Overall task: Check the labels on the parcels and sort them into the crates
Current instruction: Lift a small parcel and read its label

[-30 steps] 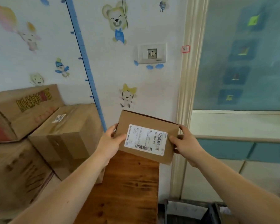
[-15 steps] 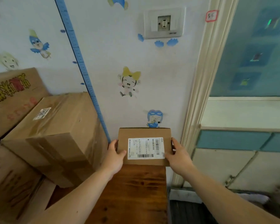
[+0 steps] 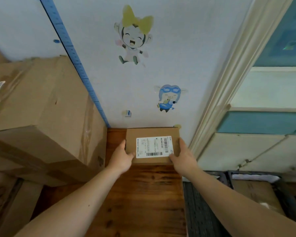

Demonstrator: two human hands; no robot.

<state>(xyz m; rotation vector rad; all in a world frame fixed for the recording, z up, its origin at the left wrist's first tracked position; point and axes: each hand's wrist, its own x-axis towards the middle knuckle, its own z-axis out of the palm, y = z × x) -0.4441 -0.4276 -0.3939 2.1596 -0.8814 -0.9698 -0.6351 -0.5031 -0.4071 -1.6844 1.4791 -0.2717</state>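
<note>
A small brown cardboard parcel with a white barcode label facing up lies flat at the far end of the wooden table, close to the wall. My left hand grips its left near corner, thumb on top. My right hand grips its right edge. At the lower right, dark plastic crates stand on the floor; the nearer one holds a flat brown parcel. I cannot tell whether the small parcel rests fully on the table.
Large taped cardboard boxes are stacked at the left, against the table's left side. The sticker-covered wall stands right behind the parcel. A door frame and blue-white panels lie to the right.
Both hands lowered the parcel from chest height to the table's far end and turned it flat, label up. The view tilted downward, so the crates at lower right show more.
</note>
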